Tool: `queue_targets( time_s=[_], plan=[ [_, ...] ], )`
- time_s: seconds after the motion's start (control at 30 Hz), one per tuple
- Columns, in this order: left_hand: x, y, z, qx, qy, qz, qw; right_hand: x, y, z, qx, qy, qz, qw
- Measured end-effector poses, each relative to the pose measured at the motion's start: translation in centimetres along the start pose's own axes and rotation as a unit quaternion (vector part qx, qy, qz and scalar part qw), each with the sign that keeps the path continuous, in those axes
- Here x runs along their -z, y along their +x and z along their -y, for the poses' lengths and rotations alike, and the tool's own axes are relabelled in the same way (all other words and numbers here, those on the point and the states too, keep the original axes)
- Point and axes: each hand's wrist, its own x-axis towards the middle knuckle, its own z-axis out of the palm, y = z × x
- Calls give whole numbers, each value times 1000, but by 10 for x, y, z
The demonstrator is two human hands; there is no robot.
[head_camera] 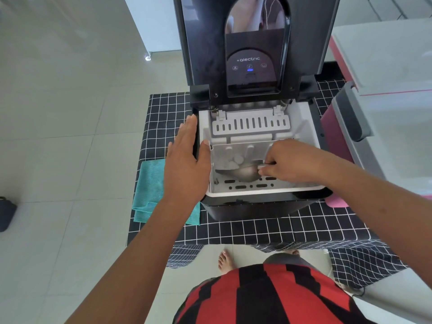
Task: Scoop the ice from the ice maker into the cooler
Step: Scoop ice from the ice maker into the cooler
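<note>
Right hand (289,162) gripping scoop (243,173), bowl pointing left, apparently level, inside ice maker (257,202)

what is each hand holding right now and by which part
The right hand grips a metal scoop by its handle end, inside the ice basket. The left hand holds nothing; it rests flat against the ice maker.

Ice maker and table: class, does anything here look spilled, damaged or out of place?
Nothing stands out. The ice maker stands square on the checked cloth with its lid up, the ice lies in the basket with none spilled outside, and the teal towel lies folded beside it.
</note>
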Motion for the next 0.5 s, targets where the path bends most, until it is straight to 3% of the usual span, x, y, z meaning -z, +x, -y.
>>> queue_targets(
  time_s=[0.17,0.5],
  plan=[
    [0,0,-1,-16,38,-2,999,1,4,-4,-14,9,-1,1000],
    [-3,2,1,-32,94,-5,995,-21,11,-3,3,-75,-95,993]
  ],
)
